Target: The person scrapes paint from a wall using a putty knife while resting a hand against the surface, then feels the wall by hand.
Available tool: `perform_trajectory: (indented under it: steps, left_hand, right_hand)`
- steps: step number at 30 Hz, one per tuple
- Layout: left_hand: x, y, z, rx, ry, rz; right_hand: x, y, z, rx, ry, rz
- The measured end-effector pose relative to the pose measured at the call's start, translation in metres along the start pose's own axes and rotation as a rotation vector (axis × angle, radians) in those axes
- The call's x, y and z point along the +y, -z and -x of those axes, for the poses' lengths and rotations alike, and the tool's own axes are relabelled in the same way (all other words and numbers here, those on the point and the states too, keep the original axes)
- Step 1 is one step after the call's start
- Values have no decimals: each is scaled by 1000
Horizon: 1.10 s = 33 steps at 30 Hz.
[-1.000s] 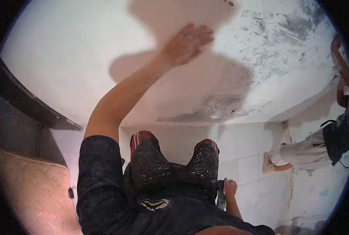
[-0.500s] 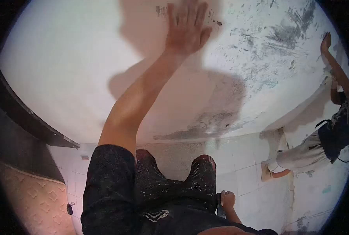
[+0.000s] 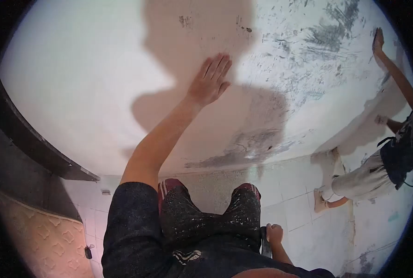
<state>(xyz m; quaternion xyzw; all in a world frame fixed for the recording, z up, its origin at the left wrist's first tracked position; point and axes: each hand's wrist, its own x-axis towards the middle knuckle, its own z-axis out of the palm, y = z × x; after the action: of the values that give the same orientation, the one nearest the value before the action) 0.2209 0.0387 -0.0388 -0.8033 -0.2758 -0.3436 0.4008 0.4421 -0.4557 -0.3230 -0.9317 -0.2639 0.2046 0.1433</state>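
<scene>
My left hand (image 3: 209, 81) lies flat against the white wall (image 3: 95, 83), fingers stretched out and pointing up, holding nothing. Its shadow and that of my head fall on the plaster around it. Down beside my right thigh, my right hand (image 3: 274, 234) is closed around a flat grey tool (image 3: 265, 242), apparently a putty knife; much of it is hidden by the hand and my leg. Dark grey patches (image 3: 257, 141) and scuffs (image 3: 331, 34) mark the wall to the right of my left hand.
At the right, another person (image 3: 396, 153) has one hand (image 3: 378, 41) raised against the wall. A dark panel edge (image 3: 39, 143) runs along the left. Below it lie a patterned tan surface (image 3: 44, 236) and a small black object (image 3: 88, 252) on the tiled floor (image 3: 292, 215).
My left hand has slid down the wall and slightly left, staying open. My right hand keeps its hold low at my side. The other person's lower hand has come into view away from the body.
</scene>
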Motion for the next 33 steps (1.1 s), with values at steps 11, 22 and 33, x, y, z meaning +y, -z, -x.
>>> perform_trajectory:
  steps: [11, 22, 33]
  left_hand:
    - [13, 4, 60, -160, 16, 178]
    - [-44, 44, 27, -70, -78, 199]
    - [-185, 139, -106, 149, -60, -73]
  right_hand:
    - [22, -11, -2, 20, 116, -10]
    - [20, -13, -2, -55, 32, 153]
    - [-3, -24, -31, -452, 156, 310]
